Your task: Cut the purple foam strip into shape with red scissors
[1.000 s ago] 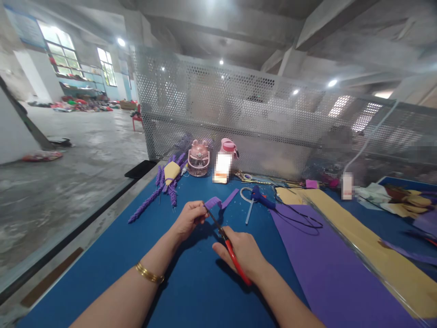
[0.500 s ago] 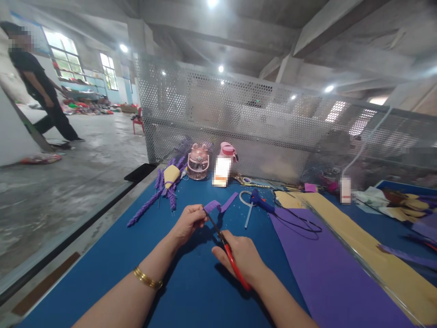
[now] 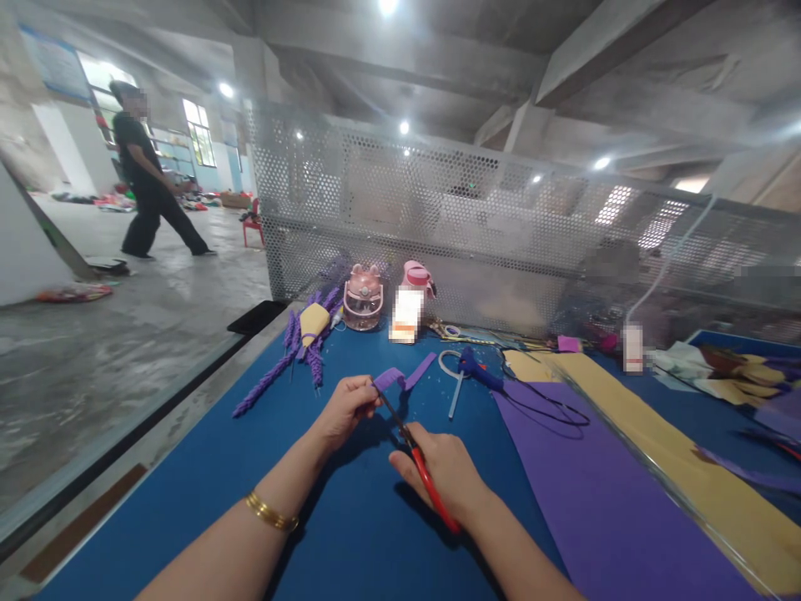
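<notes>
My left hand (image 3: pixel 345 409) pinches one end of a narrow purple strip (image 3: pixel 389 378), which curls away to the right above the blue table (image 3: pixel 300 501). My right hand (image 3: pixel 443 469) is wrapped round red-handled scissors (image 3: pixel 431 492). The scissors' blades reach up to the strip beside my left fingertips; how far they are apart is hard to see. Right of the strip lies a blue glue gun (image 3: pixel 481 370) with a pale glue stick (image 3: pixel 456 396) in front of it. Purple braided flower stems with a yellow wrap (image 3: pixel 314 321) rest at the back left.
A large purple sheet (image 3: pixel 601 484) and yellow sheets (image 3: pixel 682 451) cover the right side. At the back stand a pink clear container (image 3: pixel 364 299) and a pink bottle (image 3: pixel 418 274) before a perforated metal screen (image 3: pixel 400 200). A person (image 3: pixel 147 171) walks on the floor at left.
The person in the background has walked to the right. My hands, the strip and the scissors look nearly the same as before.
</notes>
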{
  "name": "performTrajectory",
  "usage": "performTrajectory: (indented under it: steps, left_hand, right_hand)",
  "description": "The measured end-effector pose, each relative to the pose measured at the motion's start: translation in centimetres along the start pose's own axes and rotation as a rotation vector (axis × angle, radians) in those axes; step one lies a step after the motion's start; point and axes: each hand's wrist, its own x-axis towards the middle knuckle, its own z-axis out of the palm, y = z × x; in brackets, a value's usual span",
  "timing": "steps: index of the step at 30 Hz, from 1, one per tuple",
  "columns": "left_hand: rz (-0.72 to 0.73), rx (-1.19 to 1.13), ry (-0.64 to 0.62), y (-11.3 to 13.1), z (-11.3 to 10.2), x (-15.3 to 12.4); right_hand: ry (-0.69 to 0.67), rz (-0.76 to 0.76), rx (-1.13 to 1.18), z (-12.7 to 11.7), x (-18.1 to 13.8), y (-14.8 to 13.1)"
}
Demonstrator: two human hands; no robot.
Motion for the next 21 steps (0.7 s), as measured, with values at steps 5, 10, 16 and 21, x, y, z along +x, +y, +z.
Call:
performTrajectory:
  steps: [5,10,16,21]
  left_hand:
    - [0.005,-0.004,0.003,0.02,0.07,0.05]
    - [0.012,-0.005,-0.01,0.18,0.08,-0.05]
    - [0.006,0.003,-0.007,0.22,0.07,-0.15]
    - [0.0,0.001,-0.011,0.18,0.08,-0.12]
  right_hand:
    - [-0.001,0.002,0.002,-0.01,0.1,-0.07]
    - [0.008,-0.005,0.009,-0.09,0.05,-0.08]
    - [0.008,-0.003,0.002,0.06,0.05,-0.01]
    - [0.021,-0.015,0.008,0.18,0.05,0.09]
